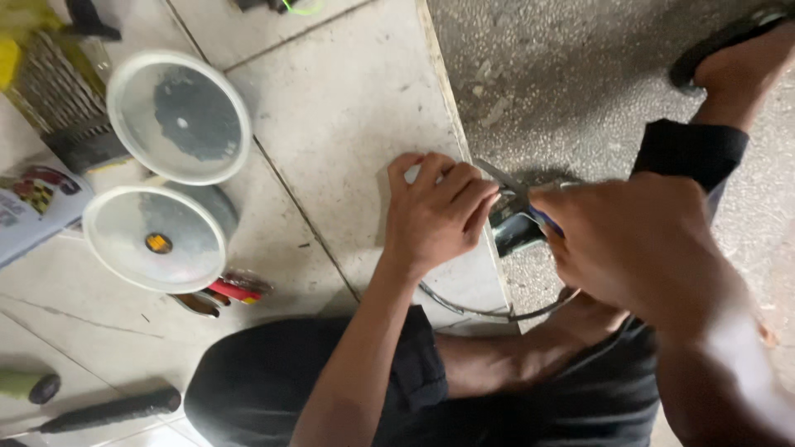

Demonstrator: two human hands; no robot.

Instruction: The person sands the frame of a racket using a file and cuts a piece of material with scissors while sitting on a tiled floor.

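Two bare hands at work at the edge of a tiled step, close together, apart by a narrow gap.

Left hand (435,211): fingers curled, pressed down on a small pale flat piece (387,186) that lies on the tile; most of the piece is hidden under the palm.

Right hand (638,244): closed around a blue-handled tool (542,219); its metal tip (497,175) reaches to the left hand's fingertips. What kind of tool cannot be told.

Thin grey cable (489,313): curves below both hands, from under the left wrist toward the right.

Well left of the left hand: two round clear-lidded containers (178,116), one above the other, the lower (155,238) with a yellow spot at centre. Just below the lower one, a red-handled tool (232,290). Farther down-left, a black rod-shaped handle (116,410).

Above the right hand: a foot in a dark sandal (733,50) on rough concrete.
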